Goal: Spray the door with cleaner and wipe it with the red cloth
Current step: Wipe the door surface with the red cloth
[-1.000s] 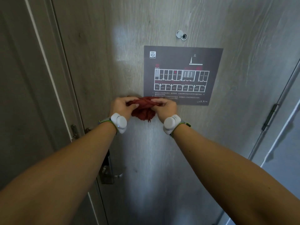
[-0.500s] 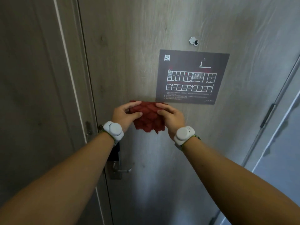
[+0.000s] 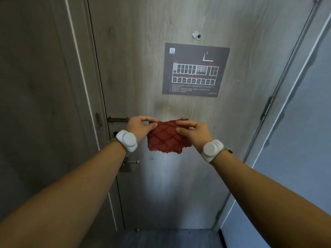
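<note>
The door [image 3: 179, 176] is grey with a wood-grain finish, shut in its frame and seen from close up. The red cloth [image 3: 165, 138] is a small piece with a quilted diamond pattern and ragged edges. It hangs spread out flat in front of the door's middle, held up by its two top corners, its lower edge loose.

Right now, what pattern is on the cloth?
Dark red cloth with a diamond grid, seen in the head view.
</note>
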{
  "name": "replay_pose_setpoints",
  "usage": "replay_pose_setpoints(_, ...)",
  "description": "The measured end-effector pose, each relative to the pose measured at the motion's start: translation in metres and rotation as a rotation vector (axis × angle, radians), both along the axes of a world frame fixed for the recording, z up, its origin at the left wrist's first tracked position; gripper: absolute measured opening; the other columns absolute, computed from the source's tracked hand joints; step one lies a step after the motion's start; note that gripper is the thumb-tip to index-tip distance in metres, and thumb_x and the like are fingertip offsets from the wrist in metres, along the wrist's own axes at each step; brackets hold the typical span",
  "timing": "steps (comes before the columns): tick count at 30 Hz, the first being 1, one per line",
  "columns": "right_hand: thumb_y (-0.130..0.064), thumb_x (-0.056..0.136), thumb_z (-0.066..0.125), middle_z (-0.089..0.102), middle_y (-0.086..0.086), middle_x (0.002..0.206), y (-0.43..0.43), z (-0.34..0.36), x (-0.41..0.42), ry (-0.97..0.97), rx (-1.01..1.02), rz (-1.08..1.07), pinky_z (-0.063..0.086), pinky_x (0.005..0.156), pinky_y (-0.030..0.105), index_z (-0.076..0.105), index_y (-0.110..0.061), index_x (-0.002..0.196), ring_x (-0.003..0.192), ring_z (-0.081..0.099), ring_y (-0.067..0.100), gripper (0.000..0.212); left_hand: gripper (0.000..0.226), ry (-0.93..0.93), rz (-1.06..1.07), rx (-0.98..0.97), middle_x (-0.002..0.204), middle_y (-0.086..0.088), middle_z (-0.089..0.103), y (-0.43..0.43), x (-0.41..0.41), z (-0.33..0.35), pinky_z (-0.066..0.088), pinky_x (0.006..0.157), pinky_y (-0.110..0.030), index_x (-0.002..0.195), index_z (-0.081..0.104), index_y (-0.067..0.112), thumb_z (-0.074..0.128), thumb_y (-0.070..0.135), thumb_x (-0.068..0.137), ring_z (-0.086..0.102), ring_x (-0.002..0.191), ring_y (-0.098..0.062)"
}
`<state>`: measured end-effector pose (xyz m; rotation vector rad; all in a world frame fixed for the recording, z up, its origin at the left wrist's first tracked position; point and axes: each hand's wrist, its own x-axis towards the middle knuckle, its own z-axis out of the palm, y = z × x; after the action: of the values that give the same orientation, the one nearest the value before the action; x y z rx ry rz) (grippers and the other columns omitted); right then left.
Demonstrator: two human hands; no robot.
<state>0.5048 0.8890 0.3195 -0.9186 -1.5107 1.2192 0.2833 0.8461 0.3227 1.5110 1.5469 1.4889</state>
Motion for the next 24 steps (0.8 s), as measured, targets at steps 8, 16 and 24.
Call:
replay_pose_setpoints(8, -0.001, 0.068, 0.089, 0.076, 0.001, 0.094, -0.079, -0.017, 0.075, -0.282, -0.012, 0.07, 0.059, 0.062, 0.022, 0.071, -0.019, 0.122, 0.073, 0.075, 0.012, 0.06, 0.055, 0.174, -0.059, -0.259, 0.11, 0.005, 0.072, -0.099, 0.061, -0.003, 0.06, 0.071, -0.015, 0.115, 0.077, 0.021, 0.097, 0.011, 0.065, 0.072, 0.094, -0.008)
replay_pose_setpoints(16, -0.013, 0.078, 0.084, 0.076, -0.001, 0.089, -0.166, -0.032, 0.111, -0.451, 0.073, 0.081, 0.055, 0.058, 0.013, 0.078, -0.019, 0.102, 0.075, 0.071, 0.014, 0.026, 0.018, 0.501, 0.012, -0.254, 0.093, 0.005, 0.076, -0.197, 0.098, -0.014, 0.062, 0.083, -0.026, 0.096, 0.084, 0.018, 0.089, 0.022, 0.079, 0.072, 0.084, -0.009)
replay_pose_setpoints(24, -0.021, 0.086, 0.07, 0.071, 0.026, 0.093, -0.26, -0.039, 0.126, -0.181, -0.256, 0.122, 0.055, 0.088, 0.046, 0.068, 0.012, 0.1, 0.083, 0.063, 0.028, 0.035, 0.017, 0.005, -0.011, -0.408, 0.099, -0.005, 0.081, -0.282, 0.112, -0.025, 0.06, 0.086, -0.033, 0.097, 0.081, 0.017, 0.074, 0.031, 0.089, 0.076, 0.094, -0.022)
